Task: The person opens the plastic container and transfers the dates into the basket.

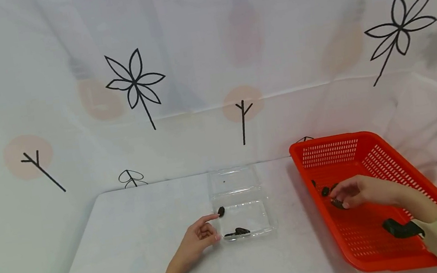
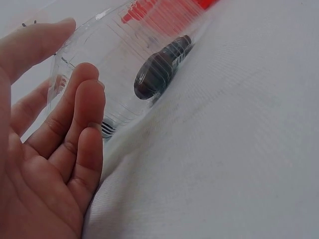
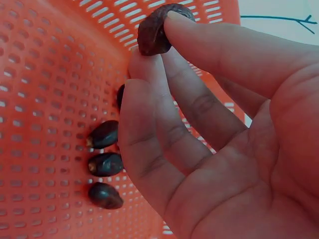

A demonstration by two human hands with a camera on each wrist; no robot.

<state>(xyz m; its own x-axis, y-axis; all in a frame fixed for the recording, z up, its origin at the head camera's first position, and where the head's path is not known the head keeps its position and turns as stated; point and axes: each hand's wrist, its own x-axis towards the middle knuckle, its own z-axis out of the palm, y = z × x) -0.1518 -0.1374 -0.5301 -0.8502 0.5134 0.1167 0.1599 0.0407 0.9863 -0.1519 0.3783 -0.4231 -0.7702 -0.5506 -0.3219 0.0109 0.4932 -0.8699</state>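
Observation:
My right hand is inside the red basket, pinching a wrinkled dark date between thumb and fingertips. Several other dates lie on the basket's floor beside those fingers. My left hand rests at the left side of a clear plastic box, its fingers loosely bent and touching the wall. One date sits by the box's left wall, near my index fingertip. More dates lie along the box's front wall; the left wrist view shows one through the plastic.
The box's clear lid is folded back behind it. A white cloth covers the table, and a white printed curtain hangs behind. The basket's raised rim stands to the right of the box.

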